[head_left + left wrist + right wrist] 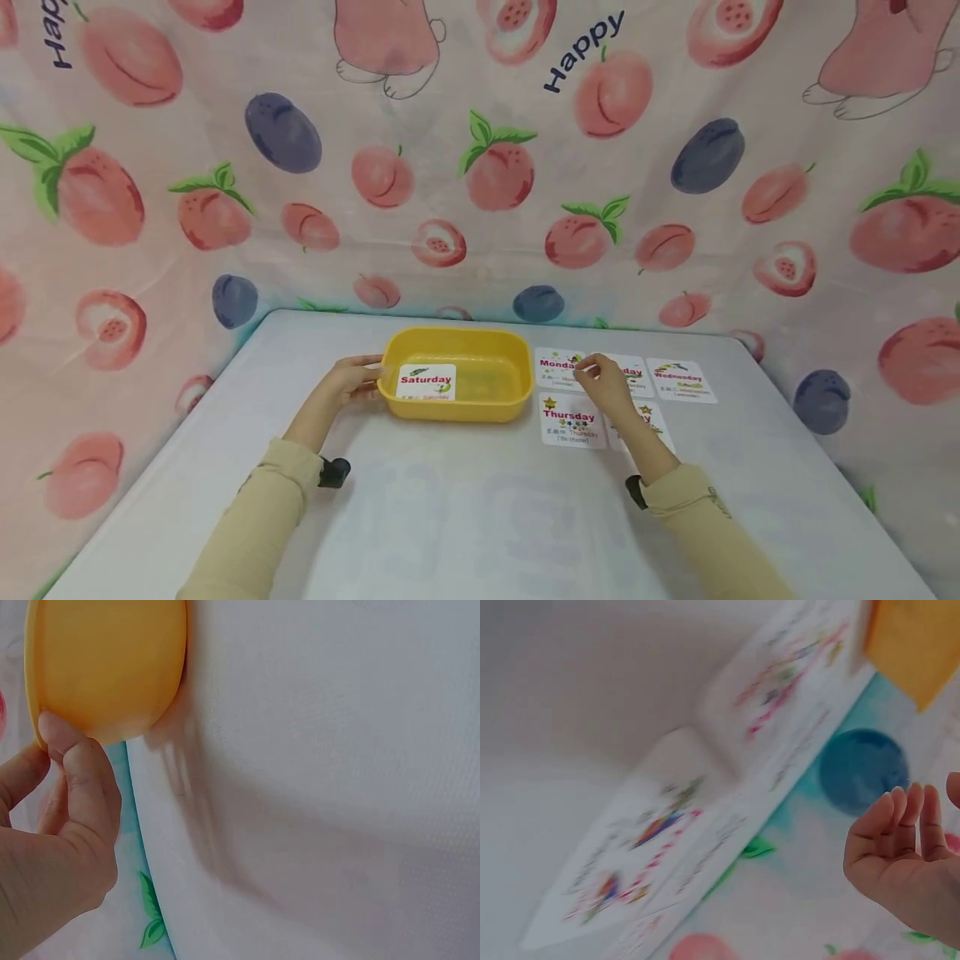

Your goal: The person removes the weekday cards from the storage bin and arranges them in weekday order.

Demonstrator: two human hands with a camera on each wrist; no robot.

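Note:
My left hand (pixel 350 381) pinches the rim of a yellow plastic basin (pixel 456 410) at its left end; the left wrist view shows thumb and fingers on the rim. Inside the basin a white Saturday card (pixel 425 382) leans face up. My right hand (pixel 606 387) hovers over the cards to the right of the basin, fingers loosely bent and holding nothing. Under and around it lie a Monday card (pixel 551 377), a Thursday card (pixel 572 423), a Wednesday card (pixel 682 382) and two weekday cards partly hidden by the hand and forearm.
The cards lie in two rows on a white table (pixel 450 517), close to the basin's right side. Behind the table's far edge hangs a fruit-printed cloth (pixel 465 287). A dark wrist camera (pixel 334 472) sits at the left cuff.

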